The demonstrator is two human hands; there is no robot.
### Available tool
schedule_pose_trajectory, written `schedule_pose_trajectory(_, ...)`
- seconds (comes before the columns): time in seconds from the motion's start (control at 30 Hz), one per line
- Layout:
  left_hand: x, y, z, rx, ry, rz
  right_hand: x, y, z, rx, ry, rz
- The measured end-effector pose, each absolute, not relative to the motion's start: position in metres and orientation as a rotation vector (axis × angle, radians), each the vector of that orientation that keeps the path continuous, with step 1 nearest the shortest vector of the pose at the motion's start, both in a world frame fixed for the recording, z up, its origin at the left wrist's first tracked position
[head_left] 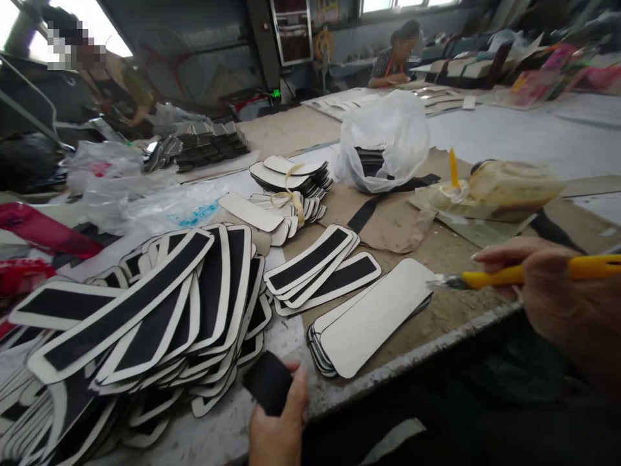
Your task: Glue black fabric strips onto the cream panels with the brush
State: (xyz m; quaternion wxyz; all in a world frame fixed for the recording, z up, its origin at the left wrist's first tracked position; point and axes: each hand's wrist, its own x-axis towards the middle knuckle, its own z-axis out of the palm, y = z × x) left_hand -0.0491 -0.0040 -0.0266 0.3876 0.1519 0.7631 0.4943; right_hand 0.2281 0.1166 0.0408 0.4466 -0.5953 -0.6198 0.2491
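Observation:
My right hand is closed round the yellow handle of a brush. Its pale bristle tip meets the right end of the top piece in a stack of white rounded strips near the table edge. Lower down, my left hand grips a black piece between thumb and fingers. To its left rises a large heap of white strips with black centres. A smaller pile of the same strips lies behind the white stack.
Beyond are a tied bundle of white strips, a white plastic bag with black pieces inside, and a yellowish glue-stained container beside an upright yellow handle. Clear plastic lies left. Two people sit farther back. The table's front edge runs diagonally.

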Motion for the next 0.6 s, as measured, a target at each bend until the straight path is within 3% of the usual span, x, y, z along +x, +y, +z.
schedule_pose_trajectory(0.13,-0.022,0.012,-0.033,0.422,1.965,1.216,0.185,0.112,0.023,-1.297,-1.202,1.285)
schedule_pose_trajectory(0.23,-0.014,0.016,-0.032,0.472,2.036,1.159,0.164,0.112,0.01,-1.244,-1.133,1.534)
schedule_pose_trajectory(0.47,-0.021,0.014,-0.04,0.433,1.878,1.093,0.139,0.106,-0.007,-1.252,-1.152,1.701)
schedule_pose_trajectory(0.6,-0.02,0.013,-0.054,0.403,1.847,1.184,0.133,0.106,-0.016,-1.339,-1.385,1.606)
